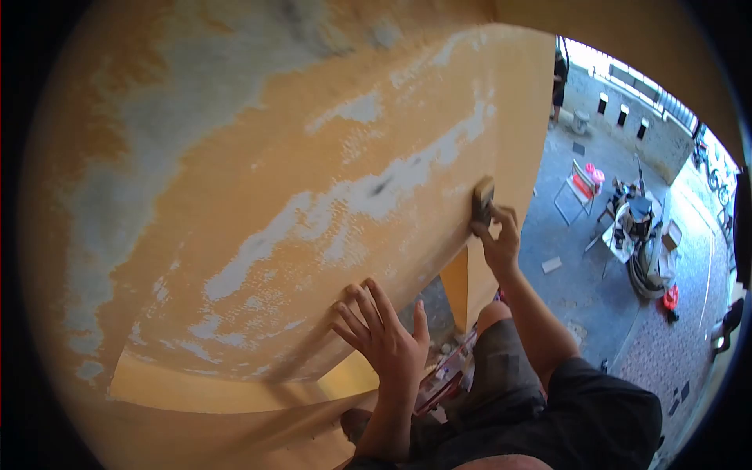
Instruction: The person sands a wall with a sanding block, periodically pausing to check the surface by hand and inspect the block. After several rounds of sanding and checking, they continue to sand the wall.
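In front of me is an orange-painted surface [423, 94] with worn pale patches [352, 196], its lower edge curving. My right hand [501, 235] grips a small sanding block [483, 196], tan on one face and dark on the other, held against the painted surface near its right side. Lower and to the left, my left hand [384, 333] is open with its fingers spread, the fingertips at the surface near the lower edge. Nothing is in it.
Far below lies a grey floor [564, 258]. On it stand a folding chair [576, 196] with a red item and a cluttered heap of gear [638, 219]. A low wall [662, 133] runs behind. A reddish frame [446, 384] shows beneath my legs. Another person [559, 78] stands at the back.
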Demonstrator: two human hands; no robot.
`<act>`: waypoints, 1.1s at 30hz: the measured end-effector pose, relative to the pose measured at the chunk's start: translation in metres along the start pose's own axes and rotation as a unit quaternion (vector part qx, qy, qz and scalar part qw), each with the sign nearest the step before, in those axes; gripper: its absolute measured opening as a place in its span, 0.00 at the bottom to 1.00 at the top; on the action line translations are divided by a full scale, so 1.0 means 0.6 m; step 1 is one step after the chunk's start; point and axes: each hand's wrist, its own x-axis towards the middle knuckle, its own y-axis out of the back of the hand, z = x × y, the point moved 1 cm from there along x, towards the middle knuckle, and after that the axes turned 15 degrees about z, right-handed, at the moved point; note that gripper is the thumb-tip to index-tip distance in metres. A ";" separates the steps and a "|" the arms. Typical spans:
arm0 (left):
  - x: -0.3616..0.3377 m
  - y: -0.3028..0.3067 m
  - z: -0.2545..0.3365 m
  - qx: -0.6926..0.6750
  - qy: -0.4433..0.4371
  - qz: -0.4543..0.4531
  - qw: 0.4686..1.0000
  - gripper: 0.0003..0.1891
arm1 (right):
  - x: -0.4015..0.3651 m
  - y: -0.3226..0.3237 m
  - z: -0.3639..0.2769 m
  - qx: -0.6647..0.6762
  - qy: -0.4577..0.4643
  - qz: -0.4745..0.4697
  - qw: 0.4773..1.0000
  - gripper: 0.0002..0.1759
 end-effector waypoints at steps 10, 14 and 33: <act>-0.007 -0.005 -0.003 0.008 -0.007 0.021 1.000 0.43 | 0.006 -0.003 -0.001 -0.001 -0.016 0.003 1.000 0.28; -0.005 -0.004 -0.003 -0.006 0.005 0.019 1.000 0.40 | -0.010 -0.002 0.003 -0.013 -0.023 0.006 1.000 0.29; -0.004 -0.004 -0.007 -0.005 -0.003 0.013 1.000 0.44 | 0.028 0.074 -0.219 0.409 -0.398 -0.074 0.818 0.29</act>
